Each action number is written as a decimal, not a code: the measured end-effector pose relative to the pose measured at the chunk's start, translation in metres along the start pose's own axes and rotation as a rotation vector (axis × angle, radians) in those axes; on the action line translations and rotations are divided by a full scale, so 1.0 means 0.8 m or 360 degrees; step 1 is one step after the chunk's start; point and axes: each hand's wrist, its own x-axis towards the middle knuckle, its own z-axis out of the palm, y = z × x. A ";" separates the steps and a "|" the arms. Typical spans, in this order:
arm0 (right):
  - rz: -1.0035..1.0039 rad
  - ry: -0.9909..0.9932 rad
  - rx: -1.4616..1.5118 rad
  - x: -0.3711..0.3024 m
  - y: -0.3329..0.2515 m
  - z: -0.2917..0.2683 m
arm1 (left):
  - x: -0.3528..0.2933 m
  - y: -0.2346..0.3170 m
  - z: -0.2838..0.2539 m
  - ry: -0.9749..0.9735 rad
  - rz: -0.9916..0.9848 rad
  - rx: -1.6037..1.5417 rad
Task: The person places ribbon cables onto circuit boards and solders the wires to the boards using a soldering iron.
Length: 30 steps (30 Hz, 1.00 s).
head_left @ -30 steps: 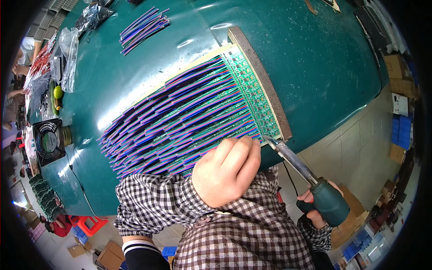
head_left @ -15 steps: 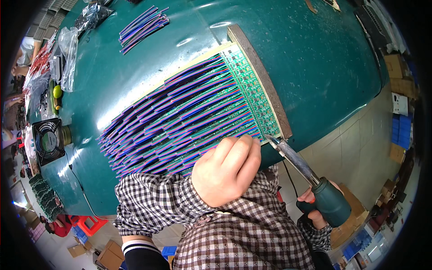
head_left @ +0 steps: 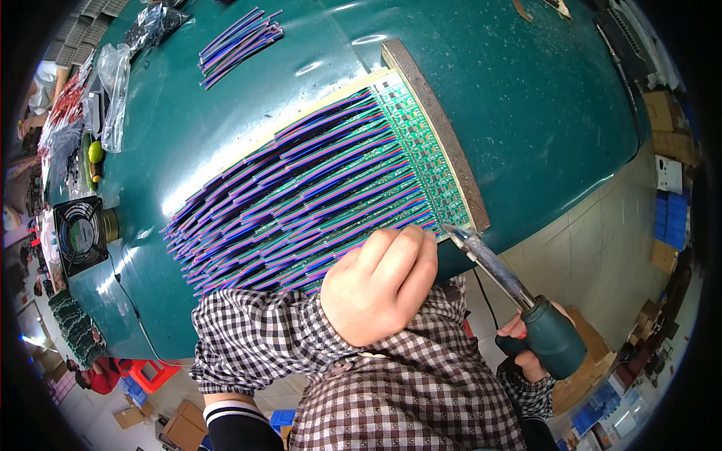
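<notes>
Gripping a soldering iron (head_left: 513,287) (green-handled), the right hand (head_left: 514,329).

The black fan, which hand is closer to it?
Left. The left hand is right of the fan, by the coloured wires; the right hand, around the soldering iron's handle, is farther right.

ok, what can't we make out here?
All in the head view:
Left hand: its own fingers hide the fingertips, so what they hold can't be told.
Right hand: mostly hidden by the green handle of the soldering iron.
Iron tip: too small to tell whether it touches the circuit boards.
Near edge of the boards: partly covered by left hand and checked sleeve.
</notes>
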 end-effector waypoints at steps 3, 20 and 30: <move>0.0007 -0.0023 0.0036 0.005 -0.002 -0.002 | 0.000 0.000 -0.005 -0.0016 -0.0021 0.0022; 0.0076 0.0003 -0.0027 -0.017 0.011 -0.006 | 0.001 0.001 0.001 0.0023 0.0020 0.0032; -0.0012 0.0029 -0.0009 -0.014 0.020 -0.003 | 0.002 0.004 -0.002 0.0016 -0.0038 0.0013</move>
